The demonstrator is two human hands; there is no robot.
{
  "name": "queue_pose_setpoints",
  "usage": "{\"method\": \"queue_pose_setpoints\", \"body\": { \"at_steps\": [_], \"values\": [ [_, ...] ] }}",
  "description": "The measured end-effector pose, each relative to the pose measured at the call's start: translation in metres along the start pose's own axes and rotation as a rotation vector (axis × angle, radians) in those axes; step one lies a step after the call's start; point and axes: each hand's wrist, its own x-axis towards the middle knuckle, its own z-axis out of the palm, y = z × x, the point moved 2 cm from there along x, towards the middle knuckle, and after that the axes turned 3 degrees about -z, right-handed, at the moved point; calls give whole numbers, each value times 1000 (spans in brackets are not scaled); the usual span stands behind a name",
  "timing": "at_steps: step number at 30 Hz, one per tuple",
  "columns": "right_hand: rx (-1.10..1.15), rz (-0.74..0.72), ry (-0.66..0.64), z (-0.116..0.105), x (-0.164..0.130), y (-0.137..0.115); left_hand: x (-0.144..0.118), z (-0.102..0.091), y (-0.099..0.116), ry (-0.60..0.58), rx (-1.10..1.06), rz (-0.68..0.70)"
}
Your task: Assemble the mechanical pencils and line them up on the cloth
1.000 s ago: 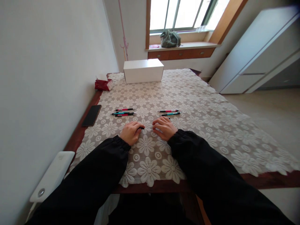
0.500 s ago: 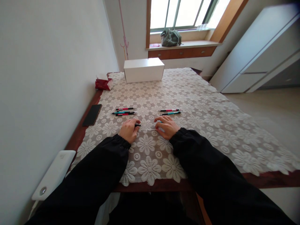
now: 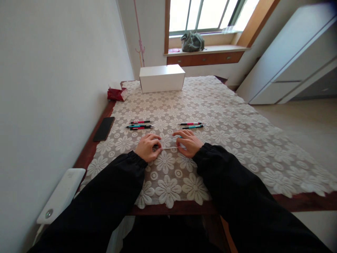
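Observation:
A thin white stick (image 3: 170, 148) spans the gap between my two hands, low over the tablecloth. My left hand (image 3: 147, 147) pinches its left end between thumb and fingertip, and something dark shows under the curled fingers. The fingers of my right hand (image 3: 190, 143) are closed on the other end. A bit of teal (image 3: 180, 136) peeks out by the right fingers; its full shape is hidden. Beyond my left hand lie several red and teal pens (image 3: 140, 126). A red pen (image 3: 190, 123) and a teal pen (image 3: 193, 127) rest beyond my right hand.
A lace tablecloth (image 3: 168, 191) covers the table. At the far end stands a white box (image 3: 162, 80), with a red packet (image 3: 117, 94) to its left. Along the left edge are a dark phone (image 3: 104, 129) and a white power strip (image 3: 61, 195). The wall rises close on the left.
My left hand has shifted slightly right and nearer to me, and its thumb and fingertip now meet the white stick's left end. The dark piece in it is less visible. My right hand barely moved.

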Motion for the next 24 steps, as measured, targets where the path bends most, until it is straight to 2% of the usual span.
{"method": "queue_pose_setpoints", "body": {
  "at_steps": [5,8,12,16,20,24],
  "values": [
    [-37,64,52,-7,-4,16,1,-3,-1,44,-3,-82],
    [-71,103,65,-2,-5,22,2,-4,-3,66,21,-139],
    [-82,107,35,7,-6,22,2,-2,-5,37,69,-181],
    [-71,115,23,9,-5,22,3,1,-7,4,51,-164],
    [-64,115,34,5,-6,24,3,4,-10,23,-2,-140],
    [-85,205,58,2,-7,33,3,4,-11,21,-18,-130]
  ]
}}
